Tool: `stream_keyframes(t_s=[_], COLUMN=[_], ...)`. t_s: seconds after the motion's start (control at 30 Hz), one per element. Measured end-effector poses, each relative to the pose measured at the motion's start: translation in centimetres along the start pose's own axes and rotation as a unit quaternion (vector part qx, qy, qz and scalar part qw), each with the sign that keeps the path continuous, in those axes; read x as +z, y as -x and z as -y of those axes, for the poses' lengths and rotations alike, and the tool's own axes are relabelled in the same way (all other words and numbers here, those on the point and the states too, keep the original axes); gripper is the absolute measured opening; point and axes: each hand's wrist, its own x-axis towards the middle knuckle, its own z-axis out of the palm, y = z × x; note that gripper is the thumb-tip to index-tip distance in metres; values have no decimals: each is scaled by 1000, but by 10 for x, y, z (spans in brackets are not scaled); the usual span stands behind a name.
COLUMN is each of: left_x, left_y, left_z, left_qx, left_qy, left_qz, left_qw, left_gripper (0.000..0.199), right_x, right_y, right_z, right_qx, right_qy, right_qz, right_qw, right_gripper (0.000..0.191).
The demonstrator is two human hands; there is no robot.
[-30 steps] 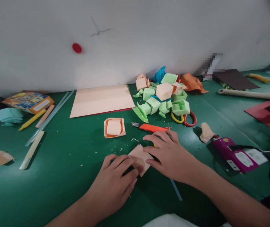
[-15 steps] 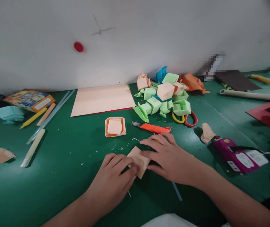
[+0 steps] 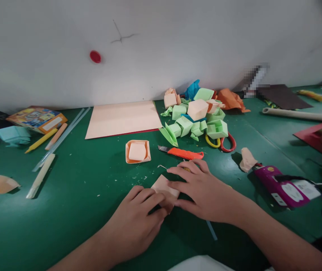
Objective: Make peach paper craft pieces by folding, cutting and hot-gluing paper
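Though half-curled, both grips on paper.

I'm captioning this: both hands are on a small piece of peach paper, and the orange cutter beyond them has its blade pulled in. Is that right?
Not quite: in the head view, the blade is sticking out of the orange cutter. The left hand and right hand are indeed on the peach paper, with the cutter beyond them.

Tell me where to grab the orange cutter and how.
I'd pick up the orange cutter by its ridged handle, coming from the right. It lies flat with its bare blade pointing left, so the handle end looks safer. The right hand is close by.
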Motion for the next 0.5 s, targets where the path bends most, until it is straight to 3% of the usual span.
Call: stream_keyframes(t_s=[0.17,0.5], left_x=[-3,-8], left_y=[4,4], left_z=[3,8], left_qx=[15,30], left_qy=[-10,9], left_qz=[25,42], left_qw=[1000,999], left_gripper=[20,26], right_x=[3,16], right_y=[-1,-4], right_z=[2,9], right_qx=[7,84], right_qy=[2,1], right_qz=[-5,-43], right_qw=[1000,996], right_gripper=[31,24])
